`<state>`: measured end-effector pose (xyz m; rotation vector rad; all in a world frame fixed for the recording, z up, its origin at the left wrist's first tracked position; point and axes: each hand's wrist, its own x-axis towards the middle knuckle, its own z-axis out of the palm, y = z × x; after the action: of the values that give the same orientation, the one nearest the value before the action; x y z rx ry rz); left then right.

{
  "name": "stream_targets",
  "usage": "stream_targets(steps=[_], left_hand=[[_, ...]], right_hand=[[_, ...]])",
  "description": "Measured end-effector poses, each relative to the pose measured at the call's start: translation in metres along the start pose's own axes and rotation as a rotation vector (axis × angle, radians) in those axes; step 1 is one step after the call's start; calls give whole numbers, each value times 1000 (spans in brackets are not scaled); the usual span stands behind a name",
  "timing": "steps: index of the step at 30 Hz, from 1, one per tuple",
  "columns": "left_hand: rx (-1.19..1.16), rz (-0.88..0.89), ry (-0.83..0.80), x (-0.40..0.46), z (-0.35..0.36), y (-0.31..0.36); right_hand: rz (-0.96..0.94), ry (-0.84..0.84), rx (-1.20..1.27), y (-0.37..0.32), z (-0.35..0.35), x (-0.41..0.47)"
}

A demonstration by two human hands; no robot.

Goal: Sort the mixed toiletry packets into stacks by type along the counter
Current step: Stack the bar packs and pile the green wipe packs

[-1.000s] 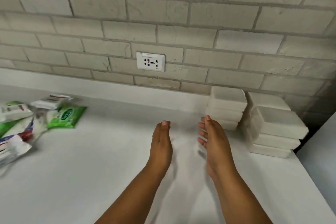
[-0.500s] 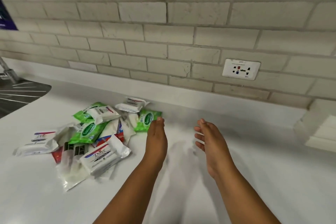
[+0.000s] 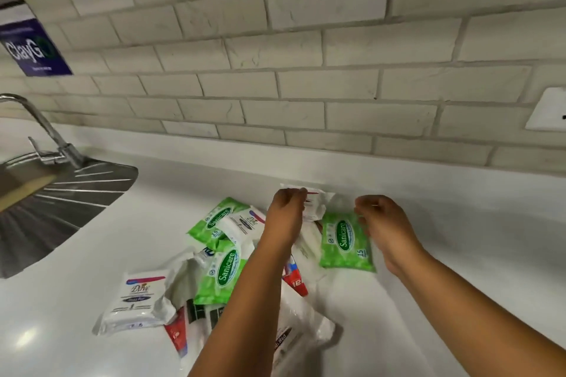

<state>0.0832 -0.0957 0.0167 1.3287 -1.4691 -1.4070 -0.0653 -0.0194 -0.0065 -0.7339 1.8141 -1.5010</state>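
Note:
A mixed pile of toiletry packets (image 3: pixel 220 272) lies on the white counter (image 3: pixel 459 254): green Sanicare wipes, white Dove packets (image 3: pixel 134 300) and red-and-white sachets (image 3: pixel 295 278). My left hand (image 3: pixel 286 217) reaches over the pile and pinches a small white packet with red print (image 3: pixel 314 202) at the pile's far edge, near the backsplash. My right hand (image 3: pixel 382 226) has its fingers closed on the upper right corner of a green Sanicare packet (image 3: pixel 344 242) at the right edge of the pile. My left forearm hides part of the pile.
A steel sink with drainboard (image 3: pixel 61 193) and a tap (image 3: pixel 39 125) sit at the left. A tiled wall runs behind the counter, with a purple sign (image 3: pixel 30 46) at the upper left and a socket (image 3: pixel 548 110) at the right. Bare counter lies right of the pile.
The view swung left from the white stacks to the pile and sink. Both hands went from flat and empty to pinching packets at the pile's far side.

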Motion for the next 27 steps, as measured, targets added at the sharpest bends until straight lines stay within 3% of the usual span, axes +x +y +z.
stream_targets(steps=[5,9,15,22,27], left_hand=[[193,107,79,58,-10,3],[512,187,123,97,-11,-10],[1012,-13,64,121,-13,-28],[813,41,65,111,-9,-28],[567,122,159,81,-3,-13]], right_hand=[[-69,72,-187,-8,39,53],[-3,25,-460,1,57,77],[45,-26,-724,16,67,91],[-13,-23,-673,9,72,81],[-131,64,-339,-2,54,61]])
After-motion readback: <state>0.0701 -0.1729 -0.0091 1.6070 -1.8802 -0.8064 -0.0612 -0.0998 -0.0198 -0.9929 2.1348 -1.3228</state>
